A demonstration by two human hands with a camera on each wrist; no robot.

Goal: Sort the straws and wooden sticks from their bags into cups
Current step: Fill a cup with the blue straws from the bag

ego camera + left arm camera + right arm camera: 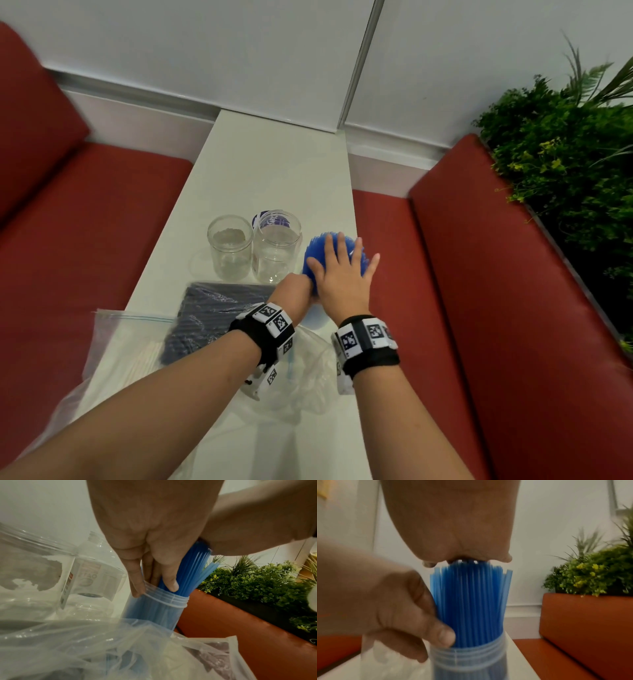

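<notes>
blue straws [471, 608] | in cup [467, 660] | empty jars [253, 250] beside | bags [212, 315] near

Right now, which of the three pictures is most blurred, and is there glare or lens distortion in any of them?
Right wrist view: the most blurred, the left hand and blue straws smeared. Left wrist view: sharper, with small glints on the plastic bag. Head view: fairly sharp, though the wide lens bends the red seats outward.
</notes>
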